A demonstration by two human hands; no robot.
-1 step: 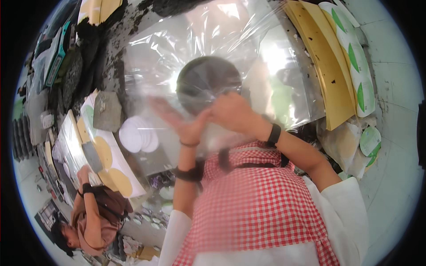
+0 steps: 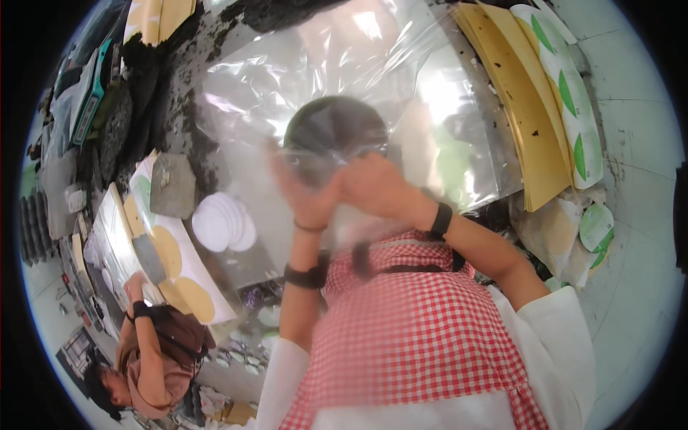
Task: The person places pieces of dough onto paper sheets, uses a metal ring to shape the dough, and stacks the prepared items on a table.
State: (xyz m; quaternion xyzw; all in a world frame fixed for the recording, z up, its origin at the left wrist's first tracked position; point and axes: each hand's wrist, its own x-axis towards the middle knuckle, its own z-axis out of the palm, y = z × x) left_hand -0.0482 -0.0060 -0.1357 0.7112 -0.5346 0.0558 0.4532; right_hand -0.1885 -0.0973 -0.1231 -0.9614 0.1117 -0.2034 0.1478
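Note:
A dark, round, disc-like thing [image 2: 333, 125] lies under or behind crinkled clear plastic film [image 2: 247, 93] on the worktable in front of me. My left hand [image 2: 304, 188] is at its near left edge, fingers stretched upward and blurred, the thumb side close to my right hand. At the near right edge of the round thing, my right hand [image 2: 376, 186] is closed, with bent fingers turned inward. What those fingers grip is hidden, though the film lies right beside them.
White round discs [image 2: 222, 222] overlap beside a grey block [image 2: 172, 185] at left. Yellow-brown sheets [image 2: 519, 107] and a white strip with green shapes [image 2: 566, 93] stand at right. A person in brown [image 2: 161, 351] works at lower left. Dark crumbs dot the table.
My left hand's fingers have swung from pointing up-left to more upright, nearer the round thing. The film has shifted slightly; my right hand has barely moved.

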